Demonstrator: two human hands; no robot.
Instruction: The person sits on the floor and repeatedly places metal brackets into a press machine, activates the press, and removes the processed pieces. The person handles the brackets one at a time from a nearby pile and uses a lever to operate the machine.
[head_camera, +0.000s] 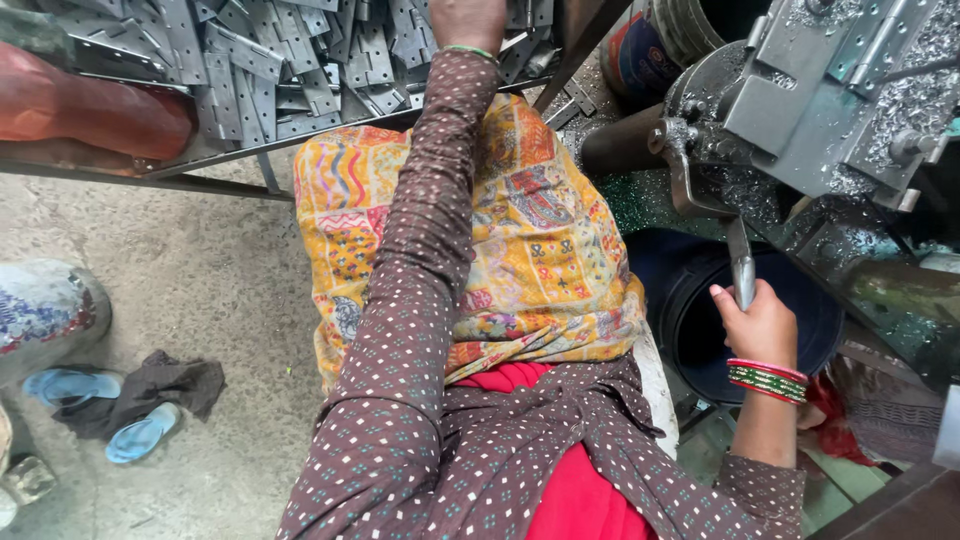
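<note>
The floor (200, 270) under me was bare grey concrete, dusty and stained. A pair of blue sandals (100, 405) lay on it at my left, with a dark crumpled rag (165, 385) touching them. A yellow patterned cloth (540, 240) covered my lap.

Ahead and to my left stood a low metal-framed tray (230, 160), heaped with flat grey steel plates (260, 60) punched with small holes, lying every way over one another. A reddish-brown rounded thing (90, 110) sat at the tray's left end. My left hand (468, 22) was stretched out over that heap, resting on the plates at the top edge of the view; only the wrist and back of it showed, so I could not tell whether the fingers were spread or gripping a plate.

To my right was a grey press machine (820, 90), its top strewn with fine metal shavings. My right hand (762, 325), red and green bangles at the wrist, was closed around the machine's slim metal lever (741, 262), which hung down from it. Beneath that hand stood a dark blue bucket (690, 300); its inside was too dark to make out. Another round drum (650, 50) stood farther back beside the machine.
</note>
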